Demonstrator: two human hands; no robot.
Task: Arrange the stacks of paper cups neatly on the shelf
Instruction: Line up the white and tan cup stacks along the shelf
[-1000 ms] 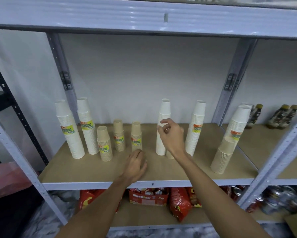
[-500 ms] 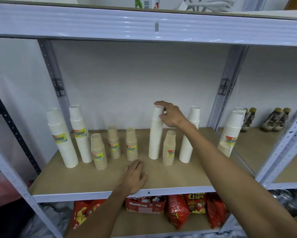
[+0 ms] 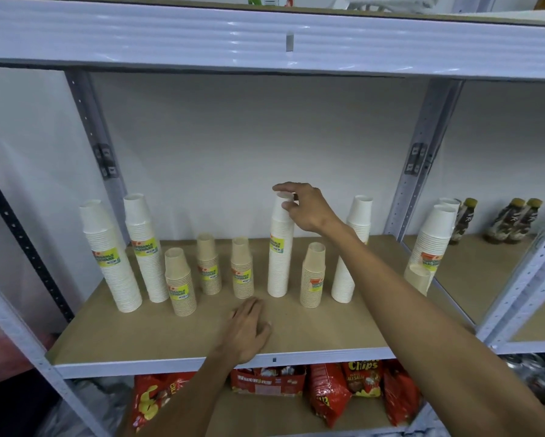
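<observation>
Several stacks of paper cups stand in a loose row on the wooden shelf (image 3: 312, 326). Two tall white stacks (image 3: 110, 257) (image 3: 145, 247) are at the left, then three short brown stacks (image 3: 179, 282) (image 3: 208, 263) (image 3: 242, 268). My right hand (image 3: 306, 209) grips the top of the middle tall white stack (image 3: 279, 263), with its fingers curled over the top cup. A short brown stack (image 3: 313, 275) stands just right of it. My forearm partly hides another tall white stack (image 3: 350, 272). My left hand (image 3: 249, 329) rests flat on the shelf near its front edge.
At the shelf's right end a white stack (image 3: 435, 234) and a brown stack (image 3: 417, 275) lean by the upright post (image 3: 422, 159). Bottles (image 3: 511, 220) stand in the neighbouring bay. Red chip bags (image 3: 328, 392) fill the shelf below. An upper shelf beam (image 3: 265, 33) runs overhead.
My right hand has climbed from the middle of the tall white stack to its top. The short brown stack beside it has come into view. My left hand stays on the shelf.
</observation>
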